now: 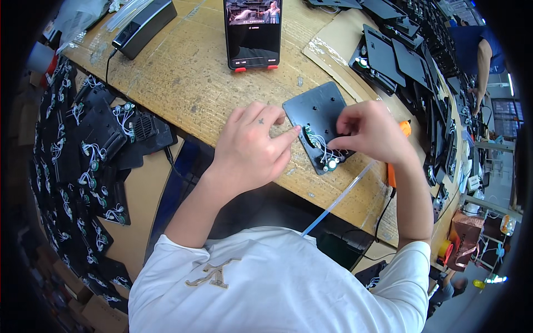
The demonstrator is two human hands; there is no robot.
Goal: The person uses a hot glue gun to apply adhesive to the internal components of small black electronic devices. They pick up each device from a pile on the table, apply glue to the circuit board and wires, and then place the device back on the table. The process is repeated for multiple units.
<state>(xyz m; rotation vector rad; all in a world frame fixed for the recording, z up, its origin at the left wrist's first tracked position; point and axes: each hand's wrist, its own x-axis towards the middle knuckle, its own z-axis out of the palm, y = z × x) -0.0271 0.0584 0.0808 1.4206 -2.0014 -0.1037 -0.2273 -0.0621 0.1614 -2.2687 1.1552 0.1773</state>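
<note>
A black plastic panel [313,108] with small posts lies tilted on the worn wooden table. Along its lower part sit a small green circuit board [315,139], thin white wires and a round part with a bright centre [332,164]. At the panel's left edge, my left hand [252,144] rests with its index finger stretched onto the rim and the others loosely bent. Over the wires, my right hand [375,133] is curled, thumb and forefinger brought close together. Whatever lies between those fingertips is too small to make out.
A phone [254,47] stands at the back, right of a black box [145,30]. An orange tool [392,175] lies by my right wrist. Wired panels [97,139] cover the left side; more black panels [397,61] pile up at right. A person [477,55] works at far right.
</note>
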